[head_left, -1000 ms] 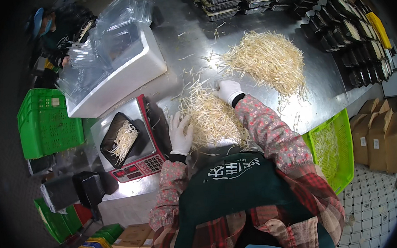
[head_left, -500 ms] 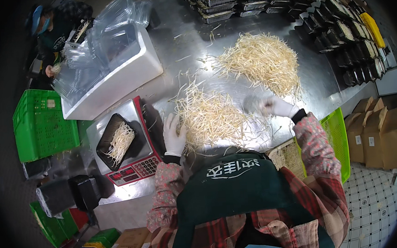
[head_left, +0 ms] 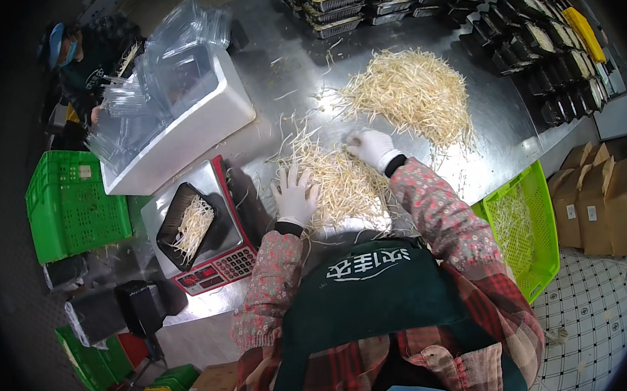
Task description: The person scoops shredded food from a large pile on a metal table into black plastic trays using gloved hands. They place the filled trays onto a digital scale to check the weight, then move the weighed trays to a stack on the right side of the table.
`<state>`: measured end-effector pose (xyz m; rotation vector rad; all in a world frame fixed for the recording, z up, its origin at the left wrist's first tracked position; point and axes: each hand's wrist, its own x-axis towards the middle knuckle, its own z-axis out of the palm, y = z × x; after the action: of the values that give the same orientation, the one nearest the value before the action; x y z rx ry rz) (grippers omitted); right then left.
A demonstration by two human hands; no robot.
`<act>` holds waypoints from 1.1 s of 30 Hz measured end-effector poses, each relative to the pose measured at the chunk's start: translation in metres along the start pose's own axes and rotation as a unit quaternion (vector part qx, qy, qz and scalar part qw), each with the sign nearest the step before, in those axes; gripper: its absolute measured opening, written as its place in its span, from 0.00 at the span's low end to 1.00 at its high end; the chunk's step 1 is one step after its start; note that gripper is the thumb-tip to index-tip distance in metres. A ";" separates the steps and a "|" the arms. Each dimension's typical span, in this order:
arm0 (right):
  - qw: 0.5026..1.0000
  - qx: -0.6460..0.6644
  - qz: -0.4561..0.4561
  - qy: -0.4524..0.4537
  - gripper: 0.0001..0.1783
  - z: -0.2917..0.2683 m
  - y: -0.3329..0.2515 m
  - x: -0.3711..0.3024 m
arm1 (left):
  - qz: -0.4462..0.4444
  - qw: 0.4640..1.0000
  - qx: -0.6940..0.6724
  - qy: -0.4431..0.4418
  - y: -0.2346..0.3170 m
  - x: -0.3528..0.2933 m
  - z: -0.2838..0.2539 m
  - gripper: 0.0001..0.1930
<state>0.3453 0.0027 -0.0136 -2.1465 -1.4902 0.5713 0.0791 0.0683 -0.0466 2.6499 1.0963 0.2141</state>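
Both of my hands wear white gloves. My left hand (head_left: 295, 198) lies with fingers spread on the left side of the nearer pile of bean sprouts (head_left: 342, 186). At that pile's far right edge, my right hand (head_left: 371, 148) has its fingers curled in; whether sprouts are inside them is hidden. A larger heap of bean sprouts (head_left: 412, 94) lies beyond it on the metal table (head_left: 275, 67). To the left, a black plastic tray (head_left: 169, 224) partly filled with bean sprouts (head_left: 195, 224) rests on a red-edged digital scale (head_left: 224, 263).
A white foam box (head_left: 199, 123) of clear plastic lids stands at left, near a green crate (head_left: 78, 205) and a co-worker (head_left: 97, 58). Filled black trays (head_left: 336, 5) are stacked at the back and right. A lime-green basket (head_left: 550, 251) and cardboard boxes (head_left: 598, 208) stand right.
My right hand has swept left from beside the nearer pile to its far edge. My left hand has shifted right onto the pile, its fingers spreading wider.
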 end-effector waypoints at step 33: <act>0.998 0.070 -0.008 0.004 0.12 0.001 -0.011 -0.002 | -0.024 0.999 0.001 0.034 0.010 -0.009 -0.012 0.25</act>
<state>0.3357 0.0043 -0.0076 -2.0265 -1.4186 0.6405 0.0766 0.0577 -0.0321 2.6321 1.1802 0.2962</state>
